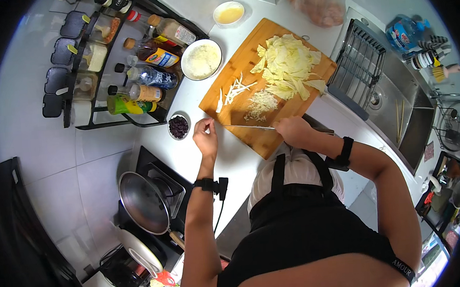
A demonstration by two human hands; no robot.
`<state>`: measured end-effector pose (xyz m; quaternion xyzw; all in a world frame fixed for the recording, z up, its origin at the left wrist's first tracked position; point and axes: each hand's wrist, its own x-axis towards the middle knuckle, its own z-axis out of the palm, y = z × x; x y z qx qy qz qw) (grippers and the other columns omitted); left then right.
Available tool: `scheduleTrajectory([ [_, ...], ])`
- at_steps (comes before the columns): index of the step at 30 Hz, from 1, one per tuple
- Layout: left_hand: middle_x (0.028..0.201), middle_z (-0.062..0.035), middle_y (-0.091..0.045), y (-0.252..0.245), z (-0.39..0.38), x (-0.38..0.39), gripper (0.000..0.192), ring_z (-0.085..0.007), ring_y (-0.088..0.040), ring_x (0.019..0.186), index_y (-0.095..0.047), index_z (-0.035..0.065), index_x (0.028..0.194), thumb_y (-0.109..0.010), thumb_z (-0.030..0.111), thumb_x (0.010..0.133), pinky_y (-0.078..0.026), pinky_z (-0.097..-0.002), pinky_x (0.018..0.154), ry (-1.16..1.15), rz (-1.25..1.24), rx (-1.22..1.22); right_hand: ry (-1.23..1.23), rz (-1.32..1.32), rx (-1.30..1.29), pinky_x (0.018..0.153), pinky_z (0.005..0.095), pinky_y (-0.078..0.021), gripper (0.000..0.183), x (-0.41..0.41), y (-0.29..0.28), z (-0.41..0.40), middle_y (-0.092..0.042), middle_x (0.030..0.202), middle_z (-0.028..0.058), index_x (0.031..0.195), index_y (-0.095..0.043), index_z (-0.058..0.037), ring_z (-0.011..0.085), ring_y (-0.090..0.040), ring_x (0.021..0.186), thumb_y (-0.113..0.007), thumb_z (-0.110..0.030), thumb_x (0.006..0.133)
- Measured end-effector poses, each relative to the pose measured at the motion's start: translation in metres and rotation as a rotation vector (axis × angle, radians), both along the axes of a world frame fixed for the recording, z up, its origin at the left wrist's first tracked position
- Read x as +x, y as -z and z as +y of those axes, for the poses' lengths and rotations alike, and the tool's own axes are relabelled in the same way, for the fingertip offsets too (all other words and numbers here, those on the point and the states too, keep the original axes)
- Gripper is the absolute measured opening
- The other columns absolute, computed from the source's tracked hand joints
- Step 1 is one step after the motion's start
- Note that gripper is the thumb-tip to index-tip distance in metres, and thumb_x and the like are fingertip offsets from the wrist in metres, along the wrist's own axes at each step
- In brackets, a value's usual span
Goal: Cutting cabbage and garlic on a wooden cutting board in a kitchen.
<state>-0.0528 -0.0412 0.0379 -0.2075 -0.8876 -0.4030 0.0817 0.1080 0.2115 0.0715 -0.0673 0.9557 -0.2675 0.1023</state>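
Observation:
My right hand (293,131) grips a kitchen knife (252,127) whose blade extends left over the near part of a wooden cutting board (245,139). By the blade's left end, at the board's left corner, is my left hand (206,135), fingertips drawn together; whether they hold something small cannot be told. Beyond the blade lies a heap of finely chopped pale pieces (263,104). Thin white strips (237,89) lie left of it. Torn or cut cabbage leaves (288,64) are piled on the board's far right.
A bowl of white chopped food (201,60), a small bowl of dark pieces (179,127) and a bowl of yellowish contents (229,14) stand around the board. A bottle rack (133,124) is at left, a wok (145,202) on the stove below it, and a sink (391,92) at right.

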Motion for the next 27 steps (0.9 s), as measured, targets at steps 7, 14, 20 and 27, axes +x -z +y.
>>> scheduleTrajectory([
  [7, 0.092, -0.0119, -0.066, 0.000, 0.030, -0.023, 0.006, -0.0194, -0.064, 0.069, -0.066, -0.0005, 0.085, -0.068, -0.003, 0.079, -0.053, -0.0274, 0.062, 0.084, -0.079, -0.007, 0.216, 0.045, 0.072, 0.066, 0.0416, -0.0516, 0.012, -0.012, -0.002, 0.023, -0.063, 0.081, 0.0133, 0.091, -0.060, -0.0063, 0.0329, -0.064, 0.075, -0.050, -0.010, 0.083],
  [14, 0.096, -0.0110, -0.065, 0.022, 0.069, -0.038, 0.027, -0.0304, -0.058, 0.094, -0.067, 0.0067, 0.096, -0.075, 0.007, 0.069, -0.047, -0.0374, 0.086, 0.080, -0.076, -0.197, 0.228, 0.034, 0.112, 0.065, 0.0430, -0.0501, 0.026, -0.003, 0.015, 0.019, -0.063, 0.078, 0.0154, 0.100, -0.056, -0.0028, 0.0332, -0.062, 0.074, -0.060, -0.007, 0.075],
  [20, 0.091, -0.0118, -0.065, 0.021, 0.082, -0.047, 0.022, -0.0319, -0.060, 0.087, -0.065, 0.0064, 0.093, -0.071, 0.009, 0.072, -0.049, -0.0391, 0.081, 0.134, -0.101, -0.328, 0.236, 0.061, 0.117, 0.055, 0.0397, -0.0510, 0.015, -0.005, 0.012, 0.021, -0.063, 0.073, 0.0117, 0.096, -0.057, -0.0066, 0.0292, -0.065, 0.065, -0.050, -0.010, 0.084],
  [27, 0.077, -0.0130, -0.068, 0.000, 0.081, -0.046, 0.015, -0.0322, -0.066, 0.071, -0.065, 0.0071, 0.085, -0.070, 0.016, 0.074, -0.053, -0.0420, 0.068, 0.076, -0.155, -0.536, 0.241, 0.078, 0.099, 0.060, 0.0403, -0.0510, 0.015, -0.005, 0.013, 0.021, -0.063, 0.074, 0.0117, 0.097, -0.057, -0.0061, 0.0305, -0.064, 0.068, -0.049, -0.009, 0.084],
])
